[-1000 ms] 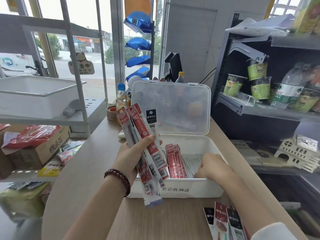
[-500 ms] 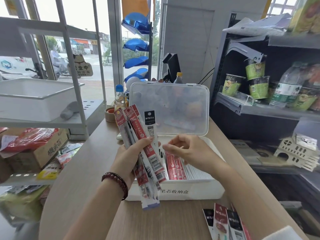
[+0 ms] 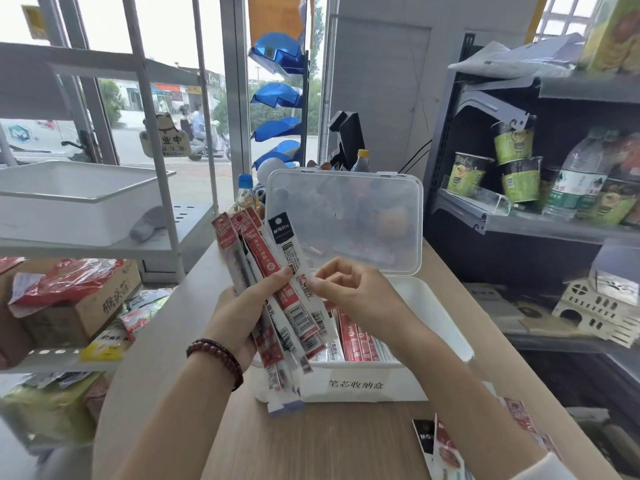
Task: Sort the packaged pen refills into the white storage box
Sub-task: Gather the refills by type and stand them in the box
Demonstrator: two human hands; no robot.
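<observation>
Long red- and black-topped packaged pen refills (image 3: 287, 299) are fanning up from the left hand (image 3: 239, 317) before the open white storage box (image 3: 398, 389), where more red packs (image 3: 356, 341) are lying side by side.

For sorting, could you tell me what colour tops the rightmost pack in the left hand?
Black tops the rightmost pack; the head view shows it best.

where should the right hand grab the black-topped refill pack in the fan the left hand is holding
Best pinch the black-topped pack on its free right edge, about mid-length, with the right hand coming from the right. It is the outermost pack of the fan, so that edge is uncovered, while the left hand pins its lower part among the red packs.
</observation>
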